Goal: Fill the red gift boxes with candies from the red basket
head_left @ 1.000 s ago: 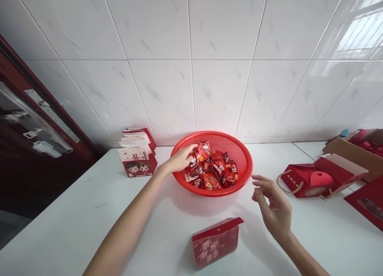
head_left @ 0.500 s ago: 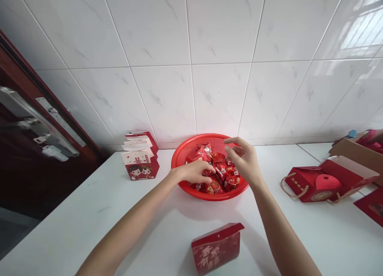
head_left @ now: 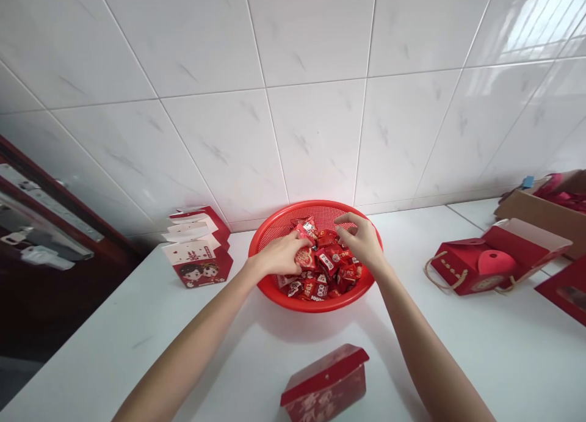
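A red plastic basket [head_left: 315,307] on the white table holds a heap of red-wrapped candies [head_left: 327,260]. Inside its left half, my left hand [head_left: 281,254] has its fingers closed on a red candy packet [head_left: 305,259]. My right hand [head_left: 361,239] hovers over the basket's right side, fingers curved and thumb apart, with nothing visible between them. Nearer to me stands a red box [head_left: 325,382] with its flap raised.
Folded red and white boxes [head_left: 199,251] with cartoon faces stand at the left. Red gift boxes with rope handles [head_left: 485,266] lie at the right, before a cardboard box [head_left: 540,217]. A tiled wall [head_left: 315,141] rises behind the table.
My left hand has closed on a candy packet, which has shifted from the front of the heap toward the left. The view has turned slightly. My right hand stays over the basket.
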The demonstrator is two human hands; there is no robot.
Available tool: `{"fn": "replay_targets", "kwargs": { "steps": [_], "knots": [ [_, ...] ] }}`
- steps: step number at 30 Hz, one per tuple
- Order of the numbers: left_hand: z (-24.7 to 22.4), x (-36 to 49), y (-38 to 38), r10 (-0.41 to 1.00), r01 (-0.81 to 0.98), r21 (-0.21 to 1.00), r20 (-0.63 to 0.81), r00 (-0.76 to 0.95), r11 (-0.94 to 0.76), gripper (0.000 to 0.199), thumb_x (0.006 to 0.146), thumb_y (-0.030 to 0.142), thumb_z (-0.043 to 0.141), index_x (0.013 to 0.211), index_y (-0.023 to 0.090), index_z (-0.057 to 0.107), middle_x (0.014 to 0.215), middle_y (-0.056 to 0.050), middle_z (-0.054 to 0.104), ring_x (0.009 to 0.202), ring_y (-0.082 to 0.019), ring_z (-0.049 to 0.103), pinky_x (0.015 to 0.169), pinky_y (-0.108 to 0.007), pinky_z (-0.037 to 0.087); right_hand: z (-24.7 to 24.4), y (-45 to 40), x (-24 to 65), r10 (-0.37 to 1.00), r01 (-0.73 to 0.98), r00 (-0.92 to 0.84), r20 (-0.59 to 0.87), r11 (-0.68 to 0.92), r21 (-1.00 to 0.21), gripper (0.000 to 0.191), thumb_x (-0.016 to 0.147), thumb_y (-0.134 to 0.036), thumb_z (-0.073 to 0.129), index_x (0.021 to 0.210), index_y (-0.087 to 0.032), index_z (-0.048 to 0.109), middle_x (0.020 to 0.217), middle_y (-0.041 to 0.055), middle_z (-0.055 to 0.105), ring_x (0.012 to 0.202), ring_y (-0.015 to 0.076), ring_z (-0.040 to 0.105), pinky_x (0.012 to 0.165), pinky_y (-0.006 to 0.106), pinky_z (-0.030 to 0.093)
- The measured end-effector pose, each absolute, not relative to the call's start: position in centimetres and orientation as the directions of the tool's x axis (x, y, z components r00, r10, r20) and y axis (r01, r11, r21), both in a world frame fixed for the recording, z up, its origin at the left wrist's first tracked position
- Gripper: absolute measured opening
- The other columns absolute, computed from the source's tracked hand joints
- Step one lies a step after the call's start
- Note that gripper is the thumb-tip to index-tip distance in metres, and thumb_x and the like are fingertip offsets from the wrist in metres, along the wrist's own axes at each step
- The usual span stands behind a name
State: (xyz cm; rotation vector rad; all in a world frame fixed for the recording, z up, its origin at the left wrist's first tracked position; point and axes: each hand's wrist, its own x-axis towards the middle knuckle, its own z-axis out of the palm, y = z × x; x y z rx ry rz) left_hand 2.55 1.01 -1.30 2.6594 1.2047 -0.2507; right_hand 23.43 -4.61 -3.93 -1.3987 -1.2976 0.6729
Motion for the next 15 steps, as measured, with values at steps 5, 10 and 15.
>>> {"fn": "replay_targets", "kwargs": {
  "steps": [5, 10, 15],
  "knots": [
    [-1.6, 1.1, 2.5, 0.769, 0.786, -0.009, -0.212, 0.603, -0.618, 0.058, 0.072, 0.007, 0.066, 0.128, 0.021, 0.071, 0.119, -0.014, 0.065, 0.121, -0.038, 0.06, 0.103, -0.046, 0.048, -4.2, -4.5, 23.0, 0.946, 0.373, 0.197, 0.257, 0.17, -0.912, 0.015, 0.079, -0.031, 0.056, 0.087, -0.022, 0.064, 0.044, -0.0071, 0.051, 0.04, 0.0152, 0.049, 0.044, 0.027, 0.036],
    [-1.8, 2.1, 2.3, 0.652, 0.668, 0.152, -0.148, 0.744, -0.728, 0.032, 0.079, 0.013, 0.066, 0.108, 0.021, 0.078, 0.129, -0.011, 0.067, 0.124, -0.034, 0.06, 0.105, -0.041, 0.047, -4.4, -4.5, 22.8, 0.952, 0.382, 0.196, 0.237, 0.148, -0.912, 0.016, 0.08, -0.034, 0.057, 0.086, -0.022, 0.064, 0.045, -0.0057, 0.052, 0.044, 0.0173, 0.054, 0.045, 0.027, 0.037],
    [-1.4, 5.1, 1.1, 0.558, 0.644, 0.279, -0.331, 0.761, -0.713, 0.021, 0.085, 0.014, 0.058, 0.088, 0.021, 0.077, 0.088, -0.005, 0.077, 0.077, -0.024, 0.07, 0.064, -0.032, 0.05, -4.4, -4.5, 22.9, 0.947, 0.404, 0.199, 0.251, 0.154, -0.902, 0.017, 0.079, -0.031, 0.055, 0.088, -0.022, 0.065, 0.046, -0.0054, 0.053, 0.043, 0.0168, 0.053, 0.046, 0.028, 0.038]
  ]
}}
